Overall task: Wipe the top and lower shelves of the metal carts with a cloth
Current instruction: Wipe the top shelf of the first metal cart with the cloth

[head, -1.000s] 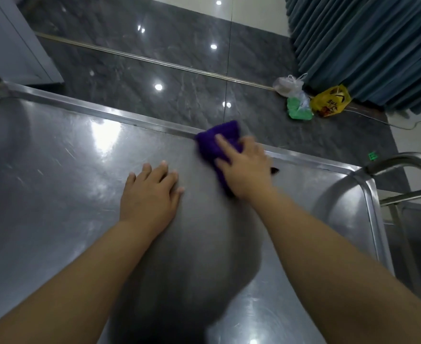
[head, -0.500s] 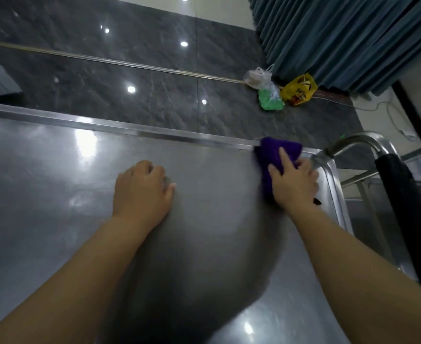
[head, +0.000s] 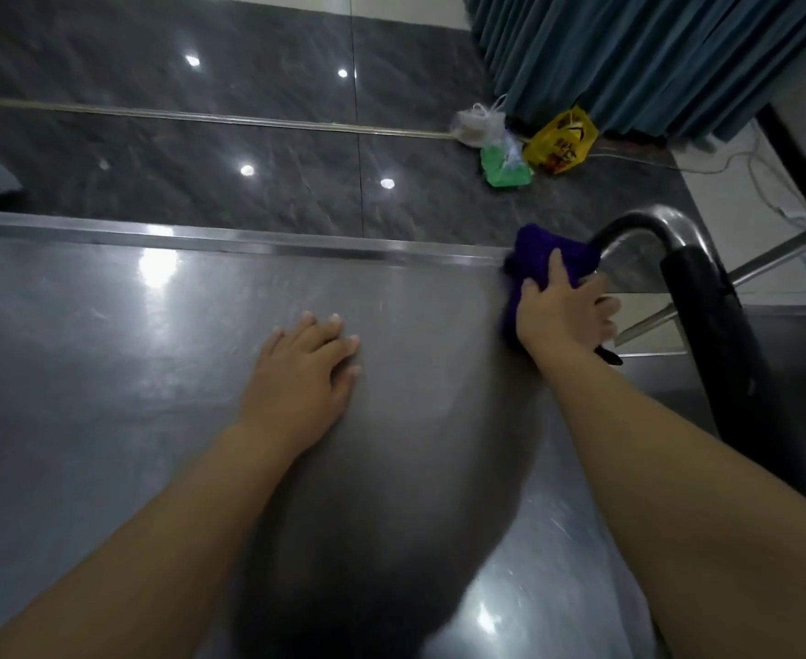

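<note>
The metal cart's top shelf (head: 106, 349) fills the lower left of the head view, with a raised rim (head: 296, 244) along its far edge. A purple cloth (head: 541, 259) lies at the shelf's far right corner. My right hand (head: 565, 311) presses flat on the cloth with fingers spread, right beside the cart's curved handle (head: 648, 221). My left hand (head: 303, 368) rests flat on the middle of the shelf, holding nothing.
A black padded grip (head: 719, 335) covers the handle on the right, with a second metal shelf (head: 795, 363) beyond it. On the dark tiled floor (head: 201, 135) lie plastic bags, one yellow (head: 562, 142) and one green (head: 505, 166), below a blue curtain (head: 653, 59).
My right hand has slid the purple cloth to the right along the far rim into the shelf's corner by the handle. My left hand stays flat on the shelf.
</note>
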The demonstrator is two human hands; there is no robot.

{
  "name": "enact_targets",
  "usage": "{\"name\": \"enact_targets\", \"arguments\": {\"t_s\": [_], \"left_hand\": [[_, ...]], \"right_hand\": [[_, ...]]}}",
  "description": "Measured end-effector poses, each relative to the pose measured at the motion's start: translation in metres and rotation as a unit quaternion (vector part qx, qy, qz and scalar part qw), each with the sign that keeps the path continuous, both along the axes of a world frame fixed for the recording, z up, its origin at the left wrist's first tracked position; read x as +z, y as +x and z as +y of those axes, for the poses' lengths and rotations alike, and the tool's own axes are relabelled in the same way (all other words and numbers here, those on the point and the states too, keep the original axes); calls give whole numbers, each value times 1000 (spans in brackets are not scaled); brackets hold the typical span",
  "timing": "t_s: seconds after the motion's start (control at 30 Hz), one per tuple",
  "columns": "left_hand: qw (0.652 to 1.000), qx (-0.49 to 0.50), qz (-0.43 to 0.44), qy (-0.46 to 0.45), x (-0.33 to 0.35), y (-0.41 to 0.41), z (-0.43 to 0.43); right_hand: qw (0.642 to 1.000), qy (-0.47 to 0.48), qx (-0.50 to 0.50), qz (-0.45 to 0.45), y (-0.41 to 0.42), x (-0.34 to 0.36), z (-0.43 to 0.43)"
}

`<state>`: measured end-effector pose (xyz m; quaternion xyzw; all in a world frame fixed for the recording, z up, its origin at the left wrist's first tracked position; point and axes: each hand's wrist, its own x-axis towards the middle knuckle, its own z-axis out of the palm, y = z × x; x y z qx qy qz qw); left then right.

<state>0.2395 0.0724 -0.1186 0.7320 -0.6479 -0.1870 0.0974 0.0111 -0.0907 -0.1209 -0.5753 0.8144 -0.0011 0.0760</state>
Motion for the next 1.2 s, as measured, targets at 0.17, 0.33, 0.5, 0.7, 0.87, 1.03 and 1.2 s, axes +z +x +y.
{"name": "enact_targets", "arguments": {"t_s": [0.17, 0.33, 0.5, 0.7, 0.87, 1.03, 1.2], "left_hand": [[999, 43, 6, -2, 0, -9, -1], [999, 47, 12, -6, 0, -10, 1], [999, 49, -4, 4, 3, -17, -1], [999, -1, -27, 37, 8, -9, 7], [999, 32, 33, -2, 24, -10, 36], [1000, 16, -20, 12, 21, -26, 88], [999, 23, -26, 21, 8, -33, 113]], "right_hand": [[959, -1, 281, -41, 36, 0, 34], [978, -46, 202, -33, -14, -3, 39], [996, -17, 90, -22, 12, 2, 72], [922, -31, 383, -42, -15, 0, 119], [998, -16, 55, -5, -32, 3, 120], [932, -5, 357, -61, -7, 5, 188], [944, -24, 327, -44, -70, 6, 177]]}}
